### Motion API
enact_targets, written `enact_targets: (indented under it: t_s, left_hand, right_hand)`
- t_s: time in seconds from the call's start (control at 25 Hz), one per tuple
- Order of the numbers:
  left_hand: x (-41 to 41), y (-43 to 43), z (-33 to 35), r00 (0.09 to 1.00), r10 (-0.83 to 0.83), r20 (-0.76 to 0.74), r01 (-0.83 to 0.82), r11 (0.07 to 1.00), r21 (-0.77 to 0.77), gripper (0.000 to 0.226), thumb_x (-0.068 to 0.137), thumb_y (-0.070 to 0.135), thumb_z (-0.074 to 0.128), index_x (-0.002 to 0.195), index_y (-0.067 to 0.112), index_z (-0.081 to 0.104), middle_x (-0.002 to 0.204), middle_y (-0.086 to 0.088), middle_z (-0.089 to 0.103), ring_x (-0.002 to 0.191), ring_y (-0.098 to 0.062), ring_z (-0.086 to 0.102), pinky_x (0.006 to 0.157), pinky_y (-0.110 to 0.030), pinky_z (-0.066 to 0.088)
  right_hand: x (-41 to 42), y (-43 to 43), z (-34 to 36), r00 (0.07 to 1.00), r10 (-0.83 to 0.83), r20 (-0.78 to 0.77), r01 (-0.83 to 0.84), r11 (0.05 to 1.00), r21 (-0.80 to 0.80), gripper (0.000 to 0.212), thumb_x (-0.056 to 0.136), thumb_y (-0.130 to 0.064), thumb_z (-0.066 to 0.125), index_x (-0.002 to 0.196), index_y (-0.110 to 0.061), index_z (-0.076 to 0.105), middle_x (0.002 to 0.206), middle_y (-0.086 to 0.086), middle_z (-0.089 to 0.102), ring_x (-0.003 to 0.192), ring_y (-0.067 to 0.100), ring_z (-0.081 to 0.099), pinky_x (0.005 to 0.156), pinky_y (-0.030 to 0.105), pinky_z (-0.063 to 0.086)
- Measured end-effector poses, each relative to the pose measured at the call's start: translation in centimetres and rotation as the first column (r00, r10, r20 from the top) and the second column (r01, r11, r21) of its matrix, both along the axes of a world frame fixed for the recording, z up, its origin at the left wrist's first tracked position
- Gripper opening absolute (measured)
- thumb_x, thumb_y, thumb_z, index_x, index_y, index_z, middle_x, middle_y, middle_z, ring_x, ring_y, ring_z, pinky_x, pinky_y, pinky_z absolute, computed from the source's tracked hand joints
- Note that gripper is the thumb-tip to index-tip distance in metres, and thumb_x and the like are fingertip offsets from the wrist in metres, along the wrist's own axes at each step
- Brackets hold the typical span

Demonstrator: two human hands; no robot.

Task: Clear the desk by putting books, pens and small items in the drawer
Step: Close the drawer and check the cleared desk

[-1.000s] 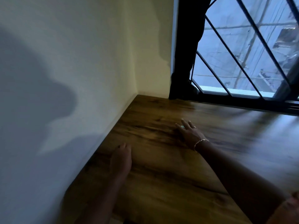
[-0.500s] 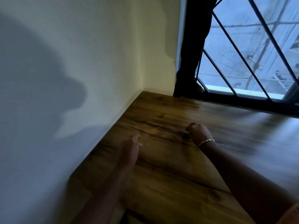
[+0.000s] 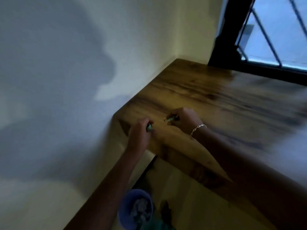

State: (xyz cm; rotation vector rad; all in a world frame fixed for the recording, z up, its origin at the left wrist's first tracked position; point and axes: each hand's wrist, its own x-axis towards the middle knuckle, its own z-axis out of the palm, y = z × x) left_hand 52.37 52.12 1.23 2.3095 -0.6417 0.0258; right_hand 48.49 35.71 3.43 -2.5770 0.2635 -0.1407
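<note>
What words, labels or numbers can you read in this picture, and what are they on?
None can be read.
The green item held in the left hand and the other green item in the right hand are too blurred to show print.
The desk and the blue bin show no lettering.

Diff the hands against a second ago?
Both hands, flat and open on the desk a second ago, have curled and pulled back toward its front edge. The left hand now holds a small green item, the right hand a second green item. Desk and bracelet unchanged.
</note>
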Motion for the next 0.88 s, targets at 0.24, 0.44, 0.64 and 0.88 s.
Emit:
enact_targets:
  t_s: [0.24,0.44,0.64,0.88]
  left_hand:
    - [-2.7,10.1,-4.5,0.977,0.118,-0.178,-0.073,0.968,0.241,0.028,0.078,0.007,0.072,0.104,0.005,0.064,0.106,-0.012,0.066,0.098,-0.023,0.062,0.077,-0.023,0.043]
    - [-2.8,14.9,-8.3,0.928,0.174,-0.329,-0.017,0.902,0.431,0.034,0.077,0.012,0.073,0.108,0.007,0.062,0.110,-0.011,0.065,0.100,-0.023,0.061,0.074,-0.023,0.040]
    - [-3.2,17.1,-10.8,0.908,0.089,-0.410,0.136,0.863,0.487,0.055,0.083,0.018,0.068,0.134,0.013,0.047,0.131,-0.011,0.056,0.119,-0.026,0.053,0.093,-0.032,0.042]
    - [-2.9,19.1,-11.1,0.924,0.029,-0.380,0.198,0.815,0.545,0.052,0.088,0.025,0.061,0.136,0.014,0.043,0.134,-0.011,0.051,0.121,-0.026,0.049,0.093,-0.032,0.042]
  right_hand:
    - [-0.4,10.3,-3.3,0.897,0.329,-0.295,-0.348,0.937,-0.015,0.031,0.077,-0.016,0.071,0.108,-0.016,0.068,0.110,0.006,0.067,0.103,0.022,0.061,0.078,0.025,0.044]
    - [-0.8,15.5,-7.9,0.819,0.391,-0.420,-0.454,0.889,-0.057,0.033,0.079,-0.015,0.068,0.112,-0.013,0.063,0.120,0.007,0.061,0.111,0.022,0.055,0.089,0.029,0.044]
    - [-1.1,17.7,-10.4,0.794,0.404,-0.454,-0.459,0.888,-0.014,0.032,0.086,-0.009,0.058,0.118,-0.010,0.059,0.126,0.010,0.057,0.114,0.024,0.054,0.093,0.029,0.041]
    - [-1.6,18.5,-12.0,0.826,0.332,-0.455,-0.368,0.930,0.009,0.032,0.088,-0.006,0.055,0.119,-0.008,0.058,0.124,0.011,0.060,0.114,0.024,0.054,0.092,0.026,0.040]
